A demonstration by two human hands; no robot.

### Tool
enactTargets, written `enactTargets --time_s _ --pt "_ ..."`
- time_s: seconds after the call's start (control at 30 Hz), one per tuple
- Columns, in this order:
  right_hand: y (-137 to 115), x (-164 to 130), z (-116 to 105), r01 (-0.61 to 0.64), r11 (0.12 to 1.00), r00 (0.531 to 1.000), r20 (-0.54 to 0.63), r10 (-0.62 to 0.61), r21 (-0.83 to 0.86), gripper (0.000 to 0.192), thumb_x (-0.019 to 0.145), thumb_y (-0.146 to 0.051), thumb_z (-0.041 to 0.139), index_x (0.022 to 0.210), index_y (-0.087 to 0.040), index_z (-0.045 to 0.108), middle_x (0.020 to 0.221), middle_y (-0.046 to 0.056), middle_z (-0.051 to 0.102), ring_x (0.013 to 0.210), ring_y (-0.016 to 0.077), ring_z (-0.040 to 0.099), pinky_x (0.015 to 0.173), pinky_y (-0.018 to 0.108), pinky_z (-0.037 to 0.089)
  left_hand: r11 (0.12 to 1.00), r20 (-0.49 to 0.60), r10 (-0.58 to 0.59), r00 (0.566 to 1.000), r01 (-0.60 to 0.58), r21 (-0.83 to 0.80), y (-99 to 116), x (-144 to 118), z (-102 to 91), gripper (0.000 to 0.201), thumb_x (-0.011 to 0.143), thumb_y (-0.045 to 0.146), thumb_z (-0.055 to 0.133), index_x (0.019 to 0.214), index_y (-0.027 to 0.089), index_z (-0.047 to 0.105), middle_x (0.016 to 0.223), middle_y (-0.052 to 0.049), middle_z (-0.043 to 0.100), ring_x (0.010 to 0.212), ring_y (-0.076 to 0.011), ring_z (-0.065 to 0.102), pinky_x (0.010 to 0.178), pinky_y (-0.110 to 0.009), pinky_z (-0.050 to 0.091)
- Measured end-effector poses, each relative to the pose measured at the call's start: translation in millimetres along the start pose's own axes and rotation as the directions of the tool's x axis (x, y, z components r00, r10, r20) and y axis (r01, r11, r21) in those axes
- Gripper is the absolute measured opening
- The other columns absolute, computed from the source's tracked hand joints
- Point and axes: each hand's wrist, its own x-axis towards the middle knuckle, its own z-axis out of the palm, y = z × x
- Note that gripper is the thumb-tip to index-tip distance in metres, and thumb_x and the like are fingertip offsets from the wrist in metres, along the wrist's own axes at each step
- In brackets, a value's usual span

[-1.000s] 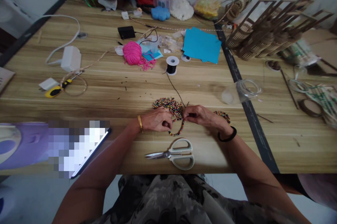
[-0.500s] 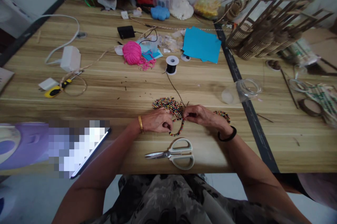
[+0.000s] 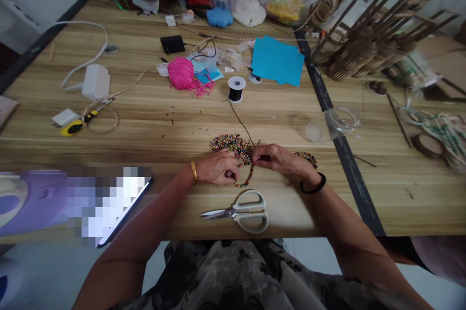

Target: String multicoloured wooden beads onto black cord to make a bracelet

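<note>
Hardly anything is moving since the earlier frame; the table (image 3: 204, 121) and everything on it are sitting slightly further left in the view, all together, while both hands are keeping nearly the same pose; the left hand (image 3: 217, 167) is resting beside the loose beads (image 3: 230, 143), its fingers curling with thumb and forefinger close together at the bead strand (image 3: 251, 174); whether they are gripping it, I cannot tell; the right hand (image 3: 278, 158) is pinching its fingertips together on the strand's other side, by the upper end; the strand is lying in a small curve on the table between the two hands, just below the loose beads, its colours mixing red, yellow, green and dark; a black cord (image 3: 240, 118) is running down from a white-flanged spool (image 3: 237, 89) towards the right fingertips; a second beaded length (image 3: 307, 157) is lying beyond the right wrist, partly hidden by it; a gold bracelet (image 3: 194, 172) is circling the left wrist and a black band (image 3: 319, 184) the right; scissors (image 3: 238, 211) with pale handles are lying nearest the person, blades pointing left; pink yarn (image 3: 181, 73) is resting left of the spool, blue sheets (image 3: 277, 61) right of it; further left, a yellow-and-black cutter (image 3: 74, 127) is lying beside a loop of twisted cord (image 3: 117, 120)
</note>
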Motion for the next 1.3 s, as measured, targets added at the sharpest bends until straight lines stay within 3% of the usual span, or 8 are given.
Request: enactTargets --time_s 0.8,1.3 --pt "3 0 1 0.031 1.0 1.0 0.001 -0.031 0.005 0.01 0.089 -0.015 0.055 0.082 -0.014 0.063 0.078 0.003 0.061 0.07 0.0125 0.053 0.065 0.023 0.039 0.999 0.026 -0.025 0.999 0.023 0.045 11 2 1.7 0.006 0.078 0.021 0.068 0.073 0.019 0.069 0.069 0.0 0.064 0.077 -0.017 0.049 0.081 -0.032 0.03" --pt "3 0 0 0.019 1.0 1.0 0.014 -0.019 0.003 0.01 0.088 -0.012 0.054 0.082 -0.013 0.062 0.077 0.003 0.06 0.07 0.0121 0.052 0.066 0.024 0.038 0.999 -0.016 0.03 0.999 -0.03 0.032 14 6 7.7 0.007 0.078 0.018 0.066 0.073 0.019 0.069 0.071 -0.001 0.063 0.08 -0.0172 0.051 0.085 -0.033 0.03"
